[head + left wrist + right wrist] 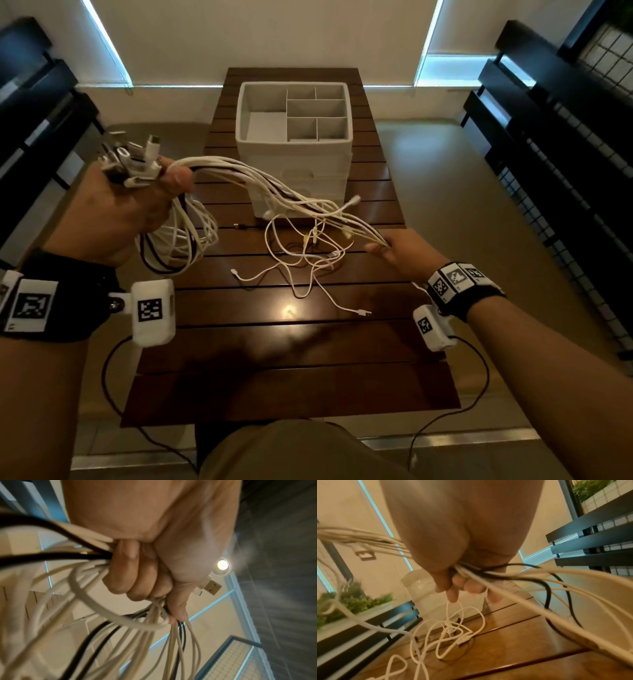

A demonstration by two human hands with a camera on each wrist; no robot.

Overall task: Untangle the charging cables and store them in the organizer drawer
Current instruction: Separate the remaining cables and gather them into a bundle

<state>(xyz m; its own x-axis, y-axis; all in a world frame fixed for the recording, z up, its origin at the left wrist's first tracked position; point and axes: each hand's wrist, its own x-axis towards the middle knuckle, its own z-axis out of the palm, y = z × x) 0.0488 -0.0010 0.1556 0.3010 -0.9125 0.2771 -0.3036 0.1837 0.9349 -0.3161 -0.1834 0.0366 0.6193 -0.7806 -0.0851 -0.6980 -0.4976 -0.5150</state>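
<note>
My left hand (116, 209) is raised over the table's left edge and grips a thick bundle of white and black charging cables (260, 181), their plugs (137, 159) sticking up above the fist. In the left wrist view the fingers (137, 580) curl round the cable bundle (96, 563). The strands stretch rightward to my right hand (397, 251), which grips them lower down; the right wrist view shows its fingers (471, 585) closed round the cables (513, 577). Loose white cables (301, 263) lie tangled on the table. The white organizer (294, 113) stands behind, with open top compartments.
The dark slatted wooden table (291, 359) is narrow, with floor on both sides. Black slatted benches (548, 137) flank it left and right. Drawer fronts (301, 178) of the organizer face me, partly hidden by the stretched cables. Black wrist-camera wires hang off the near table edge.
</note>
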